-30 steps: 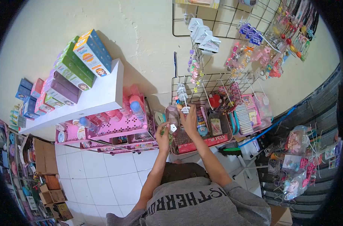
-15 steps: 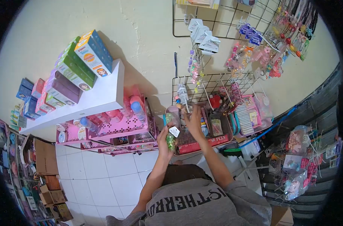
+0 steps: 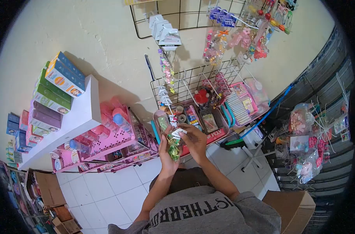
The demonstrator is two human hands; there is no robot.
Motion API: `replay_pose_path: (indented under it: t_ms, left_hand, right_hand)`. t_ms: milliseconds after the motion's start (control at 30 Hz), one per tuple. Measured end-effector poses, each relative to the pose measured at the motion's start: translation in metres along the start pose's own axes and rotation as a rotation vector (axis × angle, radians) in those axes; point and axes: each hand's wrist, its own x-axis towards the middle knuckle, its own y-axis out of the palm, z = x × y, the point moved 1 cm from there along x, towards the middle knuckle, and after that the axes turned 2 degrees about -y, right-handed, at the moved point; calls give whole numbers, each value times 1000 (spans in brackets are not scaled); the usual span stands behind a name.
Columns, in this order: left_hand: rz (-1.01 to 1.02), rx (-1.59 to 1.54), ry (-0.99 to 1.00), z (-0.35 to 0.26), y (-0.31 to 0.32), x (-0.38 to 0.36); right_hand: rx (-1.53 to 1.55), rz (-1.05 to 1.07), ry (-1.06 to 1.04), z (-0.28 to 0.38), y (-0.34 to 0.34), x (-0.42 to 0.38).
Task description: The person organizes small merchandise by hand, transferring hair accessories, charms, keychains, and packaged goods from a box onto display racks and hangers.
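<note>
My left hand (image 3: 168, 159) is closed around a bunch of shiny green trinkets (image 3: 174, 150), whose exact kind I cannot make out. A white tag (image 3: 179, 133) sits at their top. My right hand (image 3: 194, 143) pinches that tag from the right, with its fingertips close to those of my left hand. Just beyond both hands is a basket (image 3: 223, 132) with rolls of tape (image 3: 181, 118) and small packets. Above it, a small figure keychain (image 3: 172, 119) hangs from a hook with white cards (image 3: 164, 95).
A wire rack (image 3: 189, 82) on the wall carries beaded bracelets (image 3: 167, 70) and hair accessories. To the left stand a pink shelf (image 3: 107, 150) with bottles and a white shelf (image 3: 82, 113) with boxes. An open cardboard box (image 3: 290, 208) is at lower right, near a shutter (image 3: 322, 152).
My right hand has come back from the hooks above the basket to the white tag. Both hands are now together at the green trinkets. The view has turned somewhat to the right.
</note>
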Motion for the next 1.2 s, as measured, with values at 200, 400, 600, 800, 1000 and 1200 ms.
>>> replay_pose_path:
  t_ms: [200, 400, 600, 800, 1000, 1200]
  left_hand:
    - [59, -110, -24, 5, -4, 2]
    - [122, -164, -58, 9, -9, 3]
    - [170, -293, -261, 19, -21, 9]
    - [343, -373, -507, 51, -20, 21]
    - [408, 324, -522, 84, -20, 57]
    - [391, 945, 121, 114, 32, 105]
  right_hand:
    - [229, -142, 162, 4, -6, -3]
    - [220, -231, 109, 9, -7, 4]
    - [96, -272, 61, 20, -9, 3]
    - [71, -406, 37, 3, -44, 0]
    - [-42, -446, 77, -8, -110, 24]
    - [119, -299, 199, -32, -168, 60]
